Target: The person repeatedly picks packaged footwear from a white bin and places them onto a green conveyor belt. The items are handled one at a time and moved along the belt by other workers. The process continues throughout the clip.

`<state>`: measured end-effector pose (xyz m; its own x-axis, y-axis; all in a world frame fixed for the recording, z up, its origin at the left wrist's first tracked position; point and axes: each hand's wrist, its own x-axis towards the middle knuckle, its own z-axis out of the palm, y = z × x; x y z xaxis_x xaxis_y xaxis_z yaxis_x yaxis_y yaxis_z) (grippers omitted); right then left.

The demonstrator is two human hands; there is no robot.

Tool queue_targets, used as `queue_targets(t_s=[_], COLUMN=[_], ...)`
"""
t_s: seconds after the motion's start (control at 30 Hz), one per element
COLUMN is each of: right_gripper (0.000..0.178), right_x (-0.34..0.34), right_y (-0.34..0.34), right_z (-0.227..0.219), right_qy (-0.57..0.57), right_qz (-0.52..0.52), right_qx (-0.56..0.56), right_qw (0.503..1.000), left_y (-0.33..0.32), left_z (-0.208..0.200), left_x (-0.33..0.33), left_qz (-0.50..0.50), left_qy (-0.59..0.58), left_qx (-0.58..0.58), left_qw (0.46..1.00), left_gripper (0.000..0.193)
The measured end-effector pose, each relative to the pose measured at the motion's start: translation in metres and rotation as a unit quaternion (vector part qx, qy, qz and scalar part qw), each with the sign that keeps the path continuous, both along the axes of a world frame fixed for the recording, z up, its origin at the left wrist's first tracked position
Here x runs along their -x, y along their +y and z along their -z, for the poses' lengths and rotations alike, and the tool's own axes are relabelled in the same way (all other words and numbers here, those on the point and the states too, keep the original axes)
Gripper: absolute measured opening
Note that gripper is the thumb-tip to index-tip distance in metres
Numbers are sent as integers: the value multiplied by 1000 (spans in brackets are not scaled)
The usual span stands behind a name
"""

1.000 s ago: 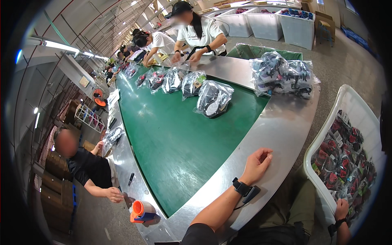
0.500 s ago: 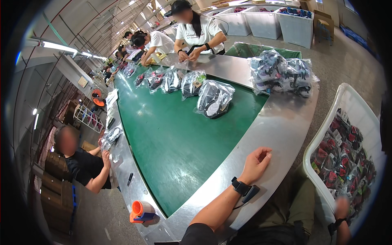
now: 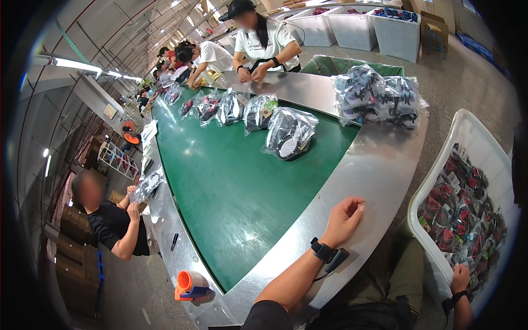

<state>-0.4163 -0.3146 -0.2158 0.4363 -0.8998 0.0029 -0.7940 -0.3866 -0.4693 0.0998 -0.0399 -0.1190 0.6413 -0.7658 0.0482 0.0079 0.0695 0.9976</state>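
My left hand (image 3: 345, 219) rests on the metal border of the table, its fingers loosely curled together and nothing visible in them. At the lower right, my right hand (image 3: 461, 278) is closed beside the near rim of a white plastic bin (image 3: 413, 212). Whatever its fingers hold, if anything, is hidden. Red and dark shoes in clear bags (image 3: 459, 201) fill the bin. Nearest to my left hand on the green belt (image 3: 247, 203) lies a clear bag with black-and-white shoes (image 3: 290, 133), apart from the hand.
More bagged shoes (image 3: 230, 107) line the belt. A stack of bagged shoes (image 3: 379, 96) sits at the far right corner. An orange-and-blue tape dispenser (image 3: 191, 285) and a black pen (image 3: 175, 242) lie left. Co-workers (image 3: 267, 41) stand across; another (image 3: 113, 220) handles a bag at left.
My right hand has shifted slightly up and is sharper now. My left hand stays put. The co-worker at left has moved the bag a little.
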Motion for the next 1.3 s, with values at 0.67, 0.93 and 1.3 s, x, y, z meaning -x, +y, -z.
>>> queue_targets(t_s=[0.67, 0.93, 1.3], right_gripper=[38, 36, 37], right_x=[-3, -2, -5], right_y=[2, 4, 6], right_z=[-5, -5, -9], right_qy=[-6, -4, -6], right_qz=[4, -10, -2], right_qx=[-8, 9, 0], right_qw=[1000, 1000, 1000], left_y=[1, 2, 3], left_z=[-1, -5, -8], left_x=[-1, 0, -1], left_qz=[4, 9, 9], left_qy=[-2, 11, 2], left_qx=[-4, -5, -1], left_qw=[1000, 1000, 1000], left_gripper=[25, 25, 26])
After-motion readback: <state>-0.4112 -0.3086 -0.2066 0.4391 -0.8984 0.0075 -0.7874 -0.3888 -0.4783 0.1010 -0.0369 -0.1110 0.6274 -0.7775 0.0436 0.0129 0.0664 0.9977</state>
